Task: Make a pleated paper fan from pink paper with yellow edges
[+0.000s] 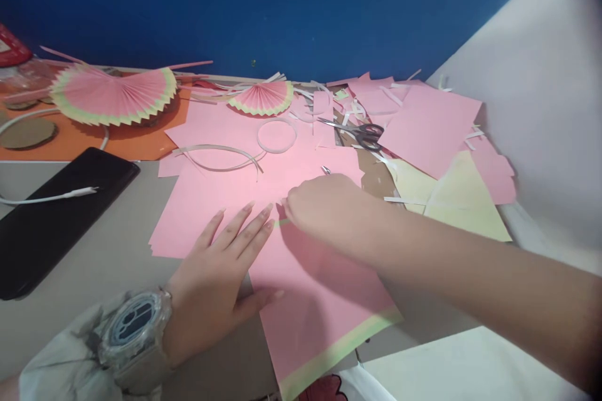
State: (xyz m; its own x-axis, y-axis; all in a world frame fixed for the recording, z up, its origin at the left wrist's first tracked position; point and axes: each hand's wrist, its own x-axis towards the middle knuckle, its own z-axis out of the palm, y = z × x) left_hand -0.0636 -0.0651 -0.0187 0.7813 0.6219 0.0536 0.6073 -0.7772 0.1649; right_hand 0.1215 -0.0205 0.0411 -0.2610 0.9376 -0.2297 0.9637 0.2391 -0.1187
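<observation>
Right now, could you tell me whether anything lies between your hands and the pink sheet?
Nothing visible does: the left hand rests flat on the pink sheet, and the right hand touches it too. The scissors lie farther back.

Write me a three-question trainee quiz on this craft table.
1. True or false: the left hand lies flat, fingers spread, on the pink sheet.
2. Where are the scissors relative to the right hand? A: held in it. B: lying on the papers beyond it. C: on the black phone.
3. How many folded paper fans lie near the blue wall?
Key: 1 true; 2 B; 3 two.
</observation>
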